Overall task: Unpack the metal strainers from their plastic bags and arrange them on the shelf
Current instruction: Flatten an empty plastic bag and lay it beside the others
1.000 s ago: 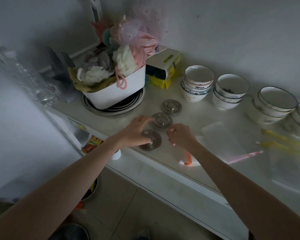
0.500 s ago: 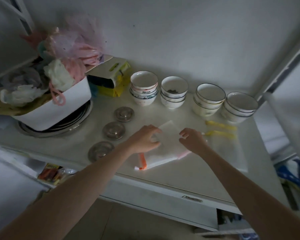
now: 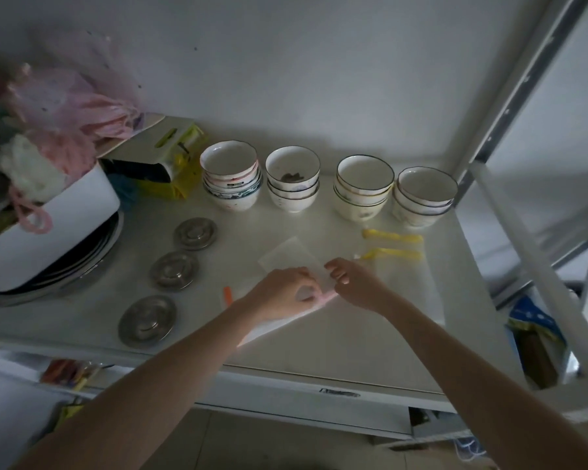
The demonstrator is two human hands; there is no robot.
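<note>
Strainers: three flat metal discs, near [image 3: 147, 320], middle [image 3: 174, 271] and far [image 3: 195, 233], lie bare in a diagonal row well to the left of both hands, spaced apart, presumably already arranged. The left hand [image 3: 282, 293] presses down on a clear plastic bag [image 3: 291, 257], fingers curled shut on its pink-edged mouth; the right hand [image 3: 355, 283] pinches the same edge just beside it, likely gathering the empty wrapper. Beyond the grip stand bowl stacks [image 3: 364, 184]; to its right more bags with yellow strips [image 3: 392, 254]. Bare shelf [image 3: 336, 351] lies open toward the front edge.
</note>
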